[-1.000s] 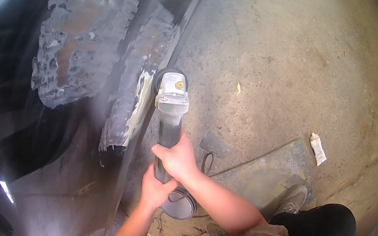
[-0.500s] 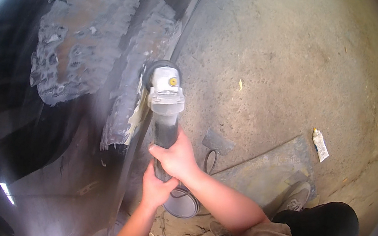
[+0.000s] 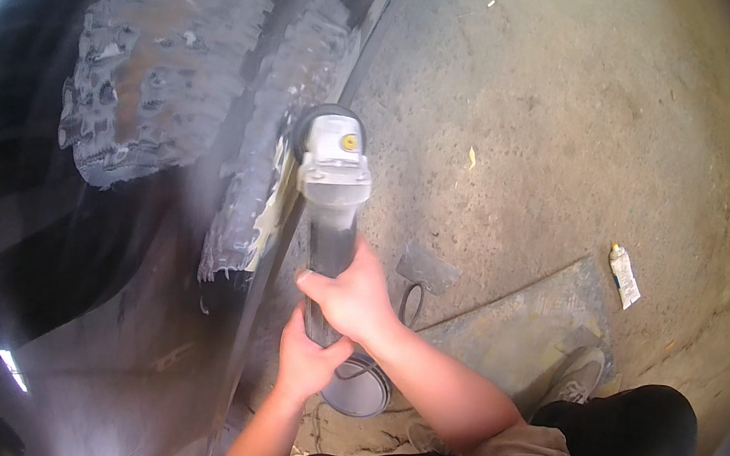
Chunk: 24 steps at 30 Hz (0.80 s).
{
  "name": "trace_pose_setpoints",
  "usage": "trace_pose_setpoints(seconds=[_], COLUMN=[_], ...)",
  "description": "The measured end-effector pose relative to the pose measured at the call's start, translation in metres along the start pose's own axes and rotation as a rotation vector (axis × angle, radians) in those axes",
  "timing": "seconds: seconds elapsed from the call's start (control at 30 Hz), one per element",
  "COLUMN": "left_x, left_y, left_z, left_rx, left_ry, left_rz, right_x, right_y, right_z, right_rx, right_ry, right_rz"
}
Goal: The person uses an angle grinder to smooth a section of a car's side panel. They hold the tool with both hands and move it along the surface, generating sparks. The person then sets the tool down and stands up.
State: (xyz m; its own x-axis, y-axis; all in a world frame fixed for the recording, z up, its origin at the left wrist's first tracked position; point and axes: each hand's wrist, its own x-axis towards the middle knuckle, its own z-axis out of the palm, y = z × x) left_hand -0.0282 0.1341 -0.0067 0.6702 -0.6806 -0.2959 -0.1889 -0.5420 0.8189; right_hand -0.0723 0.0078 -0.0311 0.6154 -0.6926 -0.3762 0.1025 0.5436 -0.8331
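Both of my hands are wrapped around an angle grinder (image 3: 334, 186) with a pale metal head and a dark grip. My right hand (image 3: 354, 293) grips the body behind the head, thumb across the top. Closer to me, my left hand (image 3: 310, 360) holds the tail end. The grinder's dark round disc (image 3: 309, 125) meets the edge of a glossy black vehicle panel (image 3: 91, 316); its contact face is hidden. Beside it runs a scuffed grey strip (image 3: 252, 159), with a larger rough grey patch (image 3: 166, 56) showing brownish spots farther left.
On the concrete floor (image 3: 551, 114) to the right lie a white tube (image 3: 624, 277) with a yellow cap, a flat worn board (image 3: 520, 319) and a small dark plate (image 3: 428, 269). A round tin or lid (image 3: 357, 393) and a cord (image 3: 411, 305) are near my hands. My shoe (image 3: 578, 371) rests by the board.
The grinder and both hands have shifted slightly away from me and to the right along the panel edge. The view has moved a little too. My grip stays the same.
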Motion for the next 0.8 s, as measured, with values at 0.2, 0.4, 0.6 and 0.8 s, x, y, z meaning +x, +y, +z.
trace_pose_setpoints(seconds=[0.2,0.4,0.6,0.8], left_x=[0.008,0.011,0.02,0.035], left_y=[0.01,0.008,0.009,0.026], left_z=[-0.003,0.0,-0.001,0.003], left_rx=[-0.001,0.06,-0.029,0.01], left_ry=[-0.032,-0.008,0.008,-0.011], left_rz=[-0.044,0.032,0.037,-0.043], right_x=[0.009,0.01,0.018,0.035], right_y=[0.003,-0.006,-0.014,-0.022], right_z=[0.001,0.0,-0.002,-0.005], right_rx=[0.114,0.099,0.059,0.239], right_ry=[0.008,0.018,-0.014,-0.024], right_rz=[-0.018,-0.056,-0.077,-0.046])
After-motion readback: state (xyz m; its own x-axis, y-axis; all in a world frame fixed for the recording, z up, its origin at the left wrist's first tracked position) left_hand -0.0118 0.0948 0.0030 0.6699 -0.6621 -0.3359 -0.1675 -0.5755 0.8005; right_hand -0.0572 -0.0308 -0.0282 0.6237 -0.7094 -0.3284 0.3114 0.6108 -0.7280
